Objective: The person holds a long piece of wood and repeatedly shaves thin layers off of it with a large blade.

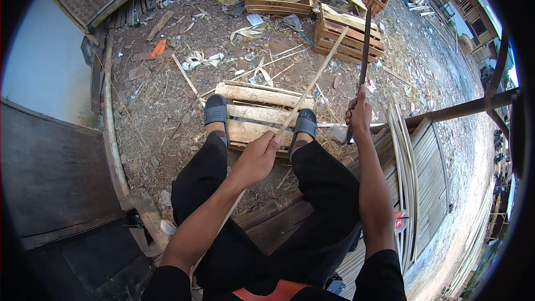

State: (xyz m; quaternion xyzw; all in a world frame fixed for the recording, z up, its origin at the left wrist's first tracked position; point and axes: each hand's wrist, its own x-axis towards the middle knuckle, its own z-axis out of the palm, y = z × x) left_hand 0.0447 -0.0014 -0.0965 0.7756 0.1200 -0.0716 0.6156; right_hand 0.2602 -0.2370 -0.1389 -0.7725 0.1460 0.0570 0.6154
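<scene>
Two feet rest on a crate [253, 112]. Left hand [257, 159] grips a bamboo strip [312, 82] pointing to one o'clock; right hand [359, 114] clenches a raised blade [365, 47]. Judged step: poised mid-trimming; next, a controlled downstroke along the strip.

A: Bamboo strip [312, 83]?
B: Long, thin, pale; slants up and away over the knees, gripped mid-length.
A: Blade [365, 44]?
B: Dark, long, narrow, held nearly upright, tip up, right of the strip.
</scene>
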